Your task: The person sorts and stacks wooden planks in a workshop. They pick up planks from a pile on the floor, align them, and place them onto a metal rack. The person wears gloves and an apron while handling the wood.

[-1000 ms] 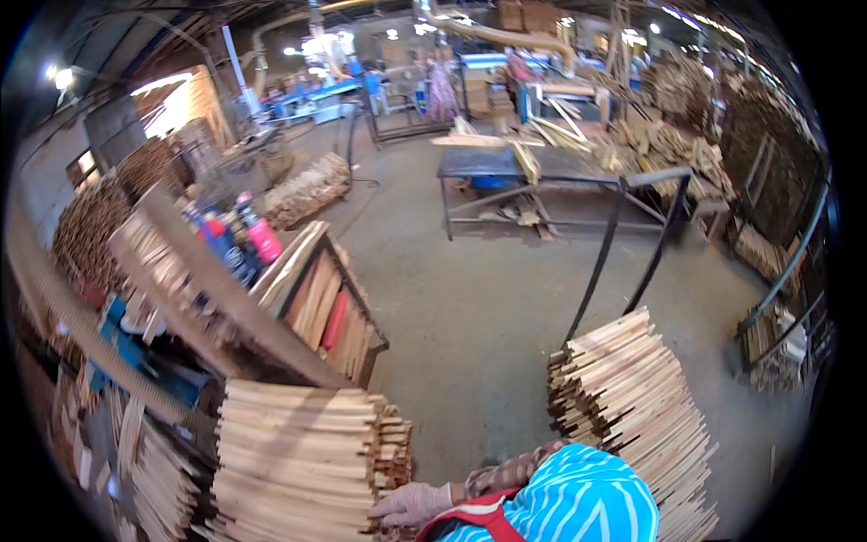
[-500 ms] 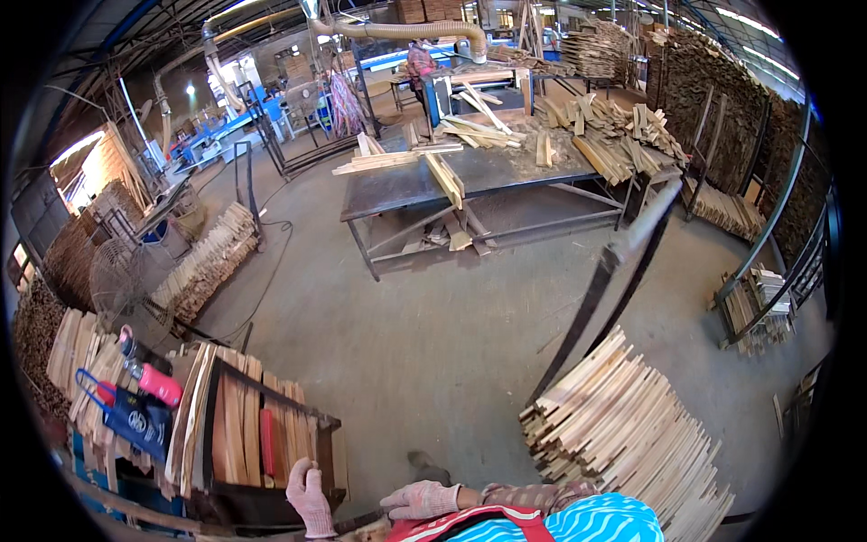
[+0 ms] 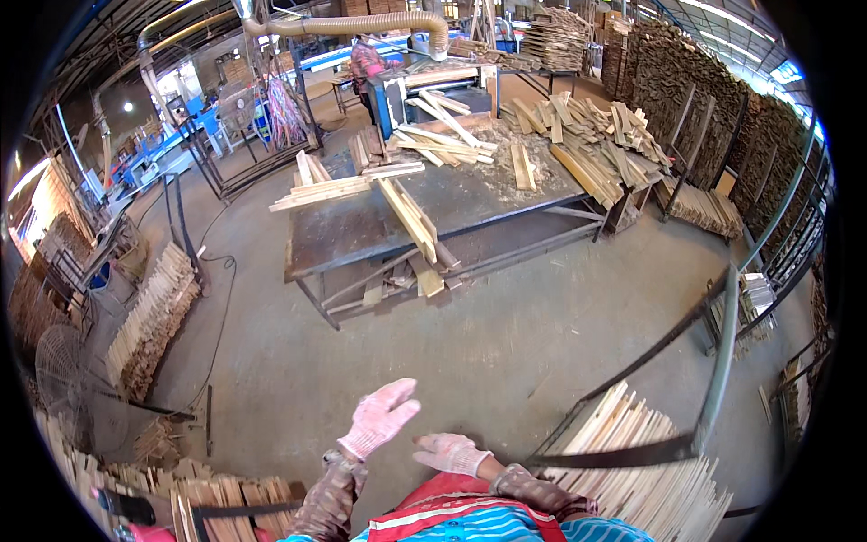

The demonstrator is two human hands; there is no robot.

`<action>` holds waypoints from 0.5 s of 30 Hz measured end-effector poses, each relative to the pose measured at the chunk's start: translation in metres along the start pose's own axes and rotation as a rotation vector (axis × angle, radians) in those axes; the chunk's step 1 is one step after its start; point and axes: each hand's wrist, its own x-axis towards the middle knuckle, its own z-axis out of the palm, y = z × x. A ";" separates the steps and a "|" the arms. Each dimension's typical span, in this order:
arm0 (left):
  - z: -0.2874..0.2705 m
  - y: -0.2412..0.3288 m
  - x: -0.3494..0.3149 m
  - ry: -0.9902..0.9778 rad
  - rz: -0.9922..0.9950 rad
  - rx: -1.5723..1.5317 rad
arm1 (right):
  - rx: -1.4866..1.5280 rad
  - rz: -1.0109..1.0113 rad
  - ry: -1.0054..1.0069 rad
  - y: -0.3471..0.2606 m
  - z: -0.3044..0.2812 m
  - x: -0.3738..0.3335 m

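My left hand [image 3: 381,417], in a pale pink knit glove, is raised over the concrete floor with its fingers stretched out and nothing in it. Close beside it, lower and to the right, my right hand [image 3: 452,453] in a matching glove points leftward. Its fingers are extended and also hold nothing. The two hands are apart from each other. Ahead of them stands a dark metal table [image 3: 348,237] bearing loose wooden slats [image 3: 411,217]. Nearest my right forearm is a stack of narrow wooden strips [image 3: 623,434] in a metal frame.
A planing machine [image 3: 442,101] sits at the table's far end, under a ribbed duct [image 3: 348,24], with a person [image 3: 366,65] beside it. Boards fill a rack [image 3: 239,510] at the lower left. A bent metal rail [image 3: 718,370] rises at right. A cable [image 3: 221,339] crosses the floor.
My view has turned and moved toward the table. Both hands have left the side of the board rack at lower left, and my left hand has risen forward with its fingers stretched.
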 end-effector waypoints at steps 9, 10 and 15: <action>0.019 0.025 0.239 0.020 0.024 -0.087 | 0.048 0.138 -0.027 0.145 -0.180 0.093; 0.014 0.026 0.264 0.033 0.012 -0.029 | 0.032 0.066 0.033 0.165 -0.202 0.114; 0.023 -0.018 0.385 0.178 -0.094 -0.390 | 0.192 0.084 0.146 0.209 -0.320 0.167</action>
